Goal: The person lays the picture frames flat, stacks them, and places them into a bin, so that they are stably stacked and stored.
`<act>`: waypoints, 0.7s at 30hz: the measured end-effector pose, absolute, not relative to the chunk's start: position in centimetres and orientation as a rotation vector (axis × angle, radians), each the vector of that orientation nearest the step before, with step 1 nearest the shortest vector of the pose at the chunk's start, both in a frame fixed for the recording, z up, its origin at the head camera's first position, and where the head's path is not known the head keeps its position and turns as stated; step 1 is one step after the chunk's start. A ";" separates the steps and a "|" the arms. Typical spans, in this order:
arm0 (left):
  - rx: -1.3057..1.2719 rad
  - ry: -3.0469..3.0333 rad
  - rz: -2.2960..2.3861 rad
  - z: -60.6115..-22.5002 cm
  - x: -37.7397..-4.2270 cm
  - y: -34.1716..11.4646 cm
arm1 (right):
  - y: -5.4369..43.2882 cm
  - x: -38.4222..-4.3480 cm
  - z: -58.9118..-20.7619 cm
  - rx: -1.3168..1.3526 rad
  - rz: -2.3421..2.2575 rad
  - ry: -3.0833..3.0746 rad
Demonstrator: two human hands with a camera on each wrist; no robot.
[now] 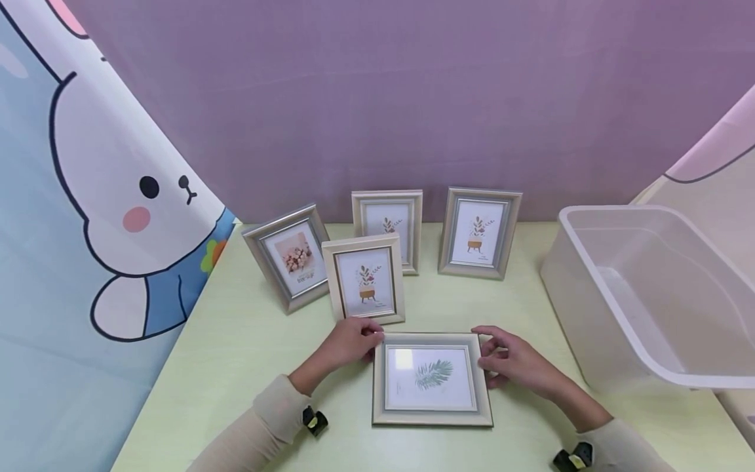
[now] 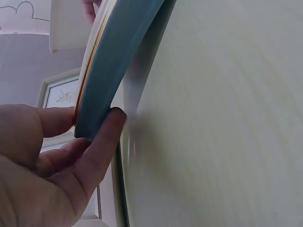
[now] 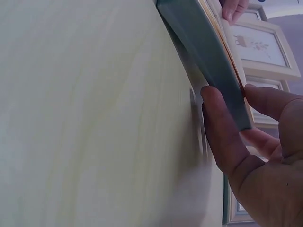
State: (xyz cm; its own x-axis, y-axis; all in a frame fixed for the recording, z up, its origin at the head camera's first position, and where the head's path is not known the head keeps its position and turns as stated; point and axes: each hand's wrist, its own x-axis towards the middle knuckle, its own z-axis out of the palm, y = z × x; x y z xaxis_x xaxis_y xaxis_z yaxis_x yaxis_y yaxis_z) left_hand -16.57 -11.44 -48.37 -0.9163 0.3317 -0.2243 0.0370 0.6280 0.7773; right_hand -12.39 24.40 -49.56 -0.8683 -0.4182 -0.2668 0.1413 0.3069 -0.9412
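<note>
A picture frame (image 1: 432, 418) with a green leaf print lies sideways, face up, low over the table in front of me. At its far left corner my left hand (image 1: 352, 342) pinches the edge. My right hand (image 1: 516, 362) grips the far right corner. In the left wrist view, the thumb is on the face side and a finger goes under the frame's blue-grey side (image 2: 109, 66). The right wrist view has a similar hold on the frame's side (image 3: 208, 52), with a gap and shadow between that end and the table.
Behind stand a cream frame (image 1: 398, 282) with a plant print, a silver frame (image 1: 265, 262) with a flower photo, and two more plant-print frames, one at the back (image 1: 387, 195) and one at right (image 1: 510, 229). A whitish plastic bin (image 1: 601, 314) is at the right.
</note>
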 end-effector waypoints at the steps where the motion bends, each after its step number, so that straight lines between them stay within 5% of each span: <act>1: 0.311 2.525 1.153 -48.4 -16.6 -11.4 | 24.4 -12.4 -49.6 -0.247 -1.591 2.114; 21: 0.445 2.756 0.861 -48.5 -16.6 -10.7 | 23.8 -13.2 -50.0 -0.283 -1.468 2.264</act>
